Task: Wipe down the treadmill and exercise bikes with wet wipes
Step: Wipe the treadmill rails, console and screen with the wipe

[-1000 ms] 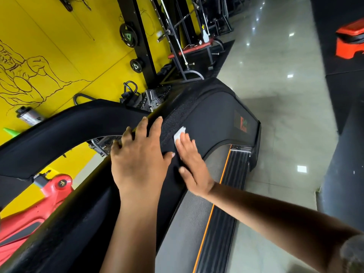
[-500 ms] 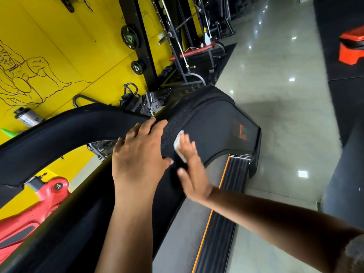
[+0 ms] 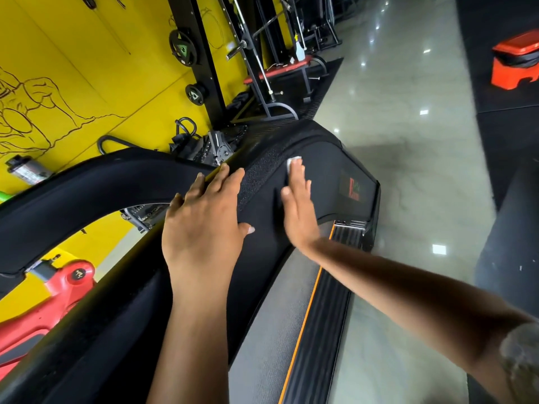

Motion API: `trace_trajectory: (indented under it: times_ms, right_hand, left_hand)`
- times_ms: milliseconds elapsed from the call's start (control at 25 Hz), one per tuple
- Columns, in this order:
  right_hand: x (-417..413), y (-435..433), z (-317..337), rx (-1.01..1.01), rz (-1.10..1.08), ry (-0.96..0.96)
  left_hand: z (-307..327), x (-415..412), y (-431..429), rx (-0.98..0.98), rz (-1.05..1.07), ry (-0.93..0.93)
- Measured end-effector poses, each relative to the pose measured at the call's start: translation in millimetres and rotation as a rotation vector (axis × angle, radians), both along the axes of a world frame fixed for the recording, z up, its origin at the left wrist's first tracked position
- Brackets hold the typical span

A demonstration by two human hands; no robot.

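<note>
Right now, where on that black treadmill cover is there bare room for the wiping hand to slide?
Bare cover lies between the right hand and the red logo, and beyond the wipe toward the rounded far end. It is crowded between the hands: the left hand rests close by, at the textured strip.

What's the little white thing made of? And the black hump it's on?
Wipe: probably thin soft cloth or paper, white, bunched under the right hand. Hump: likely hard plastic, smooth matte black, with a rougher grainy strip beside it.
</note>
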State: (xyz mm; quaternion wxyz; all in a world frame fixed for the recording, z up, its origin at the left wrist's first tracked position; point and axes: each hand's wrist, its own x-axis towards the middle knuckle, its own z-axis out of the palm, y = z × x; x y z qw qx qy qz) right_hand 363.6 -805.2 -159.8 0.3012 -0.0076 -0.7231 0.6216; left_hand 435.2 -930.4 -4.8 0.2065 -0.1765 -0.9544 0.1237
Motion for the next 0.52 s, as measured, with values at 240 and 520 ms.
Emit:
trace_trajectory:
  times_ms: [240, 520]
  right_hand:
    - [59, -52, -37, 0.324, 0.112, 0.192]
    - [-1, 3, 0, -0.195, 0.008, -0.222]
  left_hand:
    - [0, -1, 2, 0.037, -0.004, 0.011]
    - [0, -4, 4, 0.039, 0.006, -0.030]
